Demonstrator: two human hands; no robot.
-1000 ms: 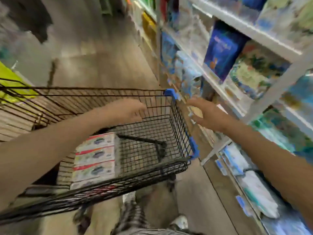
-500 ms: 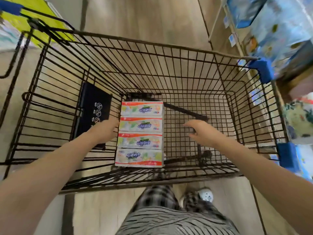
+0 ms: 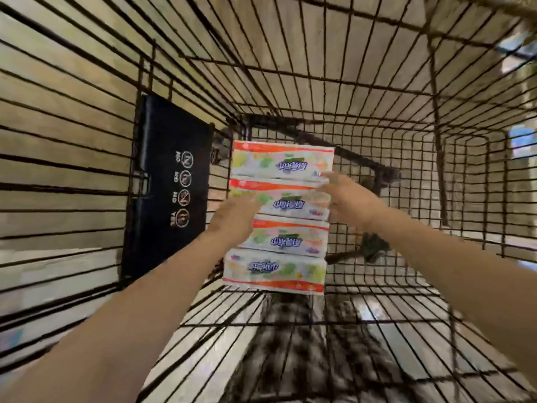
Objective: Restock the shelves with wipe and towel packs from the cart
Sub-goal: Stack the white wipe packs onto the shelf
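A black wire cart [image 3: 348, 91] fills almost the whole view, its top rim cut off on every side and its wires smeared by motion blur. Through the cart's near wall a dark checked cloth shows, too blurred to make out. Two bare forearms reach down into the cart from its near side, both cut off by the lower edge of the view. A black flap [image 3: 171, 184] hangs against the cart's left wall; it bears four round white signs and small lettering that cannot be read. On the cart's floor, just right of that flap, four white tissue packs [image 3: 286, 238] with orange bands lie side by side in one row running from the near wall toward the far wall; their blue print is legible as lettering only. The left hand [image 3: 232, 219] lies on the left ends of the two middle packs and hides them; blur merges its fingers, so their hold cannot be told. The right hand [image 3: 348, 199] is at the right end of the second pack from the far wall, fingers stretched out, one tip touching the farthest pack's corner.
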